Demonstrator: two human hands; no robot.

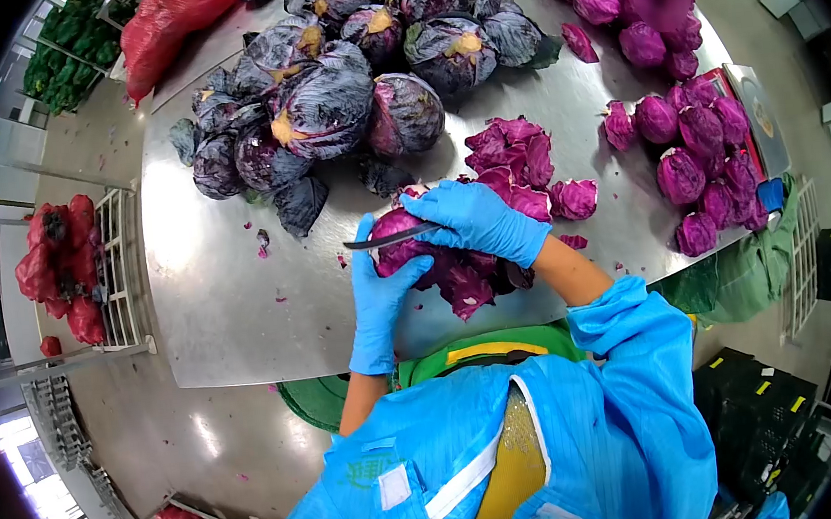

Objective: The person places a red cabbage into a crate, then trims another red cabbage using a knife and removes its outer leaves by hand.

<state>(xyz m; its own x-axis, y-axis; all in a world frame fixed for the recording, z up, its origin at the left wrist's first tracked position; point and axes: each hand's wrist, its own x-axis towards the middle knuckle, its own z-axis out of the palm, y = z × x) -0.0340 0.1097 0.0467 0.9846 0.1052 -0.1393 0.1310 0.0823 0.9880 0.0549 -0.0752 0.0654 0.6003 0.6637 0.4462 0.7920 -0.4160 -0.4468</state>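
Between left fingers (364, 261), purple cabbage (396, 257)

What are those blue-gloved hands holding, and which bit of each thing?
The left hand holds a red cabbage by its left and near sides. The right hand holds a knife by the end opposite its tip; its fingers hide the handle.

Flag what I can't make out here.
All in the head view:
Handle of the knife: covered by the right hand.
Part of the held cabbage: behind the left hand.
Purple cabbages, top right: partly blurred.
Upper-left red sack: cut off by the top edge.
Green chest print: too small to read.
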